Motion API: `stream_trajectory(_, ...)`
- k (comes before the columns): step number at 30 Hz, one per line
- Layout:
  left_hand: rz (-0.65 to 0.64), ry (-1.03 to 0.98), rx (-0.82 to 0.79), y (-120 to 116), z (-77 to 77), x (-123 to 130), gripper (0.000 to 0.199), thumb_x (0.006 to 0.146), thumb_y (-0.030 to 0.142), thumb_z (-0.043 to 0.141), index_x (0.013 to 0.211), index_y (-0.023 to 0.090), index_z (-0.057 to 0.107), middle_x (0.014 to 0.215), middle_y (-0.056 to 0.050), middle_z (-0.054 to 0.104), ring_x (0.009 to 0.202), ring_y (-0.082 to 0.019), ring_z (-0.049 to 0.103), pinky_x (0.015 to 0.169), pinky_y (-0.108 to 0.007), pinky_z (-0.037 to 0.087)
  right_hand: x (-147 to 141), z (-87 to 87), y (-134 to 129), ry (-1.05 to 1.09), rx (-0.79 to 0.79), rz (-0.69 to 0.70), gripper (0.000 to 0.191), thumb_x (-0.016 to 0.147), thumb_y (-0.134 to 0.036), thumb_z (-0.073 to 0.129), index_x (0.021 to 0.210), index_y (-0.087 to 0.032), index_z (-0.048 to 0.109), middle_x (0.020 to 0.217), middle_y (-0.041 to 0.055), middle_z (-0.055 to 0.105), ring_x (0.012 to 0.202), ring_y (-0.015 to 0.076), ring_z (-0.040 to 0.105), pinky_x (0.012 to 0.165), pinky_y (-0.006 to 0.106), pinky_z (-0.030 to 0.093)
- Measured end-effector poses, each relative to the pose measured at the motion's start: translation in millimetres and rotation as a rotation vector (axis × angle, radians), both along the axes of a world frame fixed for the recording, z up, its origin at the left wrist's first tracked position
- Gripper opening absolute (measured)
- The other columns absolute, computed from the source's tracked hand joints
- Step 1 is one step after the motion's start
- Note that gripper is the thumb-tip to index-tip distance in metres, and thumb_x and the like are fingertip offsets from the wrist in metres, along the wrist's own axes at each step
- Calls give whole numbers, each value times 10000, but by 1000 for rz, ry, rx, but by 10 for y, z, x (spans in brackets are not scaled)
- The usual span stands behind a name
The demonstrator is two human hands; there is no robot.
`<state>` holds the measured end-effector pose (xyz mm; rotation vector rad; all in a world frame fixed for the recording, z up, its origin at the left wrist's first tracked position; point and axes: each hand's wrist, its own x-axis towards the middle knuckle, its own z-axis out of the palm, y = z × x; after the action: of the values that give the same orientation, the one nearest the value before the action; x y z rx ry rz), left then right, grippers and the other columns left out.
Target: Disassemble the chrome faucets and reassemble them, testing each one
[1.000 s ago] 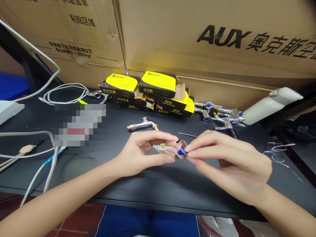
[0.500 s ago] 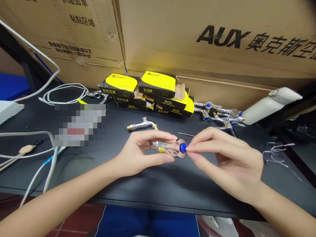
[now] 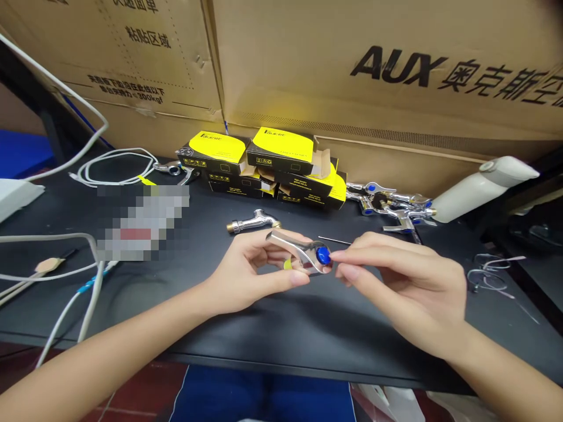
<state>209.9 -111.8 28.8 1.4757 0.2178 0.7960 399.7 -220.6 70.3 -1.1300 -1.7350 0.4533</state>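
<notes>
At the surface's near edge: chrome handle, blue cap, both hands on the job

Just above the dark surface, the left hand holds a chrome faucet handle in the air, gripped between thumb and curled fingers, running down toward the right. A blue cap sits at the handle's lower right end, facing up, w/ a small yellow tab showing below the handle by the left fingers. The right hand is out to the side, fingers loosely extended, not gripping. Its fingertips are at the handle's end, right by the cap. Touching or just beside? Can't tell from this view.

Step in hand looks like seating the cap on the handle end. Judging by how it lies, the next move calls for a square, even press from the right fingertips, w/ the left grip kept firm.

Behind: a loose chrome faucet body on the surface, yellow-and-black boxes stacked against cardboard cartons, and a heap of faucets w/ blue caps to the right. A thin metal pin lies just past the hands.
</notes>
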Motion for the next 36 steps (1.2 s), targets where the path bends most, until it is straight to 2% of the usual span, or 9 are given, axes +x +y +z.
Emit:
stream_trajectory(5, -31, 2, 0, 0, -39, -24, 219, 769, 152, 743, 982, 179, 705, 1020, -43, 736, 889, -151, 711, 809, -226, 579, -17, -9, -6, -3, -16, 11, 402, 821, -7, 637, 1145, -240, 684, 838, 7, 696, 692, 125, 634, 626, 263, 517)
stream_trajectory(9, -47, 25, -20, 4, -54, -34, 259, 802, 222, 724, 1056, 182, 694, 999, -54, 740, 854, -150, 707, 778, -234, 586, -29, -34, -11, -12, -52, -16, 415, 825, -28, 651, 1174, -253, 670, 810, -13, 691, 654, 103, 632, 630, 235, 533)
stream_trajectory(15, -90, 20, -101, -11, -29, -15, 250, 805, 226, 723, 1048, 183, 684, 870, -8, 731, 725, -112, 686, 698, -206, 585, -30, -36, -26, -73, -19, -15, 436, 834, -45, 650, 1213, -261, 652, 793, -25, 698, 608, 90, 630, 633, 222, 546)
stream_trajectory(20, -108, 63, -185, -35, 5, -15, 241, 790, 261, 737, 993, 154, 668, 804, -17, 718, 713, -145, 701, 641, -223, 590, -41, -41, -38, -159, 42, -35, 427, 828, -61, 664, 1214, -242, 648, 728, -30, 677, 574, 95, 596, 654, 247, 543)
stream_trajectory(23, -122, 80, -200, -37, 11, -16, 271, 793, 286, 734, 1014, 150, 658, 852, -44, 736, 753, -171, 719, 642, -234, 591, -51, -52, -37, -113, 19, -17, 432, 828, -53, 660, 1215, -243, 641, 749, -29, 676, 593, 89, 603, 638, 230, 532)
stream_trajectory(28, -127, 86, -191, -37, 13, -17, 299, 794, 325, 733, 1017, 144, 649, 866, -60, 743, 773, -190, 732, 636, -225, 588, -66, -87, -34, -7, -86, -3, 558, 849, -79, 649, 1355, -269, 510, 701, -51, 634, 594, 88, 596, 629, 225, 517)
stream_trajectory(32, -148, 67, -220, -38, 15, -15, 259, 809, 274, 724, 1025, 151, 651, 928, -63, 753, 795, -185, 738, 650, -217, 593, -21, -114, -57, -92, -54, -45, 366, 914, -139, 576, 1259, -261, 601, 630, -54, 588, 482, 69, 475, 507, 206, 436)
stream_trajectory(34, -141, 57, -225, -36, 13, -11, 234, 823, 241, 709, 1035, 158, 656, 965, -61, 753, 782, -169, 737, 656, -212, 594, 15, -114, -57, -85, -38, -67, 289, 967, -210, 488, 1213, -244, 635, 554, -57, 518, 444, 78, 414, 495, 225, 419)
stream_trajectory(36, -135, 44, -213, -33, 9, -5, 222, 840, 208, 687, 1058, 173, 657, 997, -58, 750, 785, -154, 735, 663, -202, 592, 42, -104, -34, -84, -42, -129, 258, 966, -254, 488, 1156, -225, 660, 488, -70, 421, 420, 86, 378, 487, 238, 411)
